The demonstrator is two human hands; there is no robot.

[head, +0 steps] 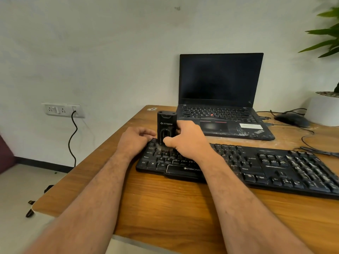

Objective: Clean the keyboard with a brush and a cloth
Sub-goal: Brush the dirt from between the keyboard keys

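A black, dusty keyboard (256, 165) lies across the wooden desk (165, 208). A black upright brush (166, 125) stands with its bristles down on the keyboard's left keys. My right hand (189, 142) grips the brush body from the right, thumb across its front. My left hand (135, 140) rests with curled fingers on the keyboard's upper left corner, just left of the brush. I see no cloth.
An open black laptop (220, 99) with a dark screen sits behind the keyboard. A black mouse (291, 120) and its cables lie at the right, beside a white plant pot (322, 109). The desk's left edge drops to the floor; a wall socket (62, 110) holds a cable.
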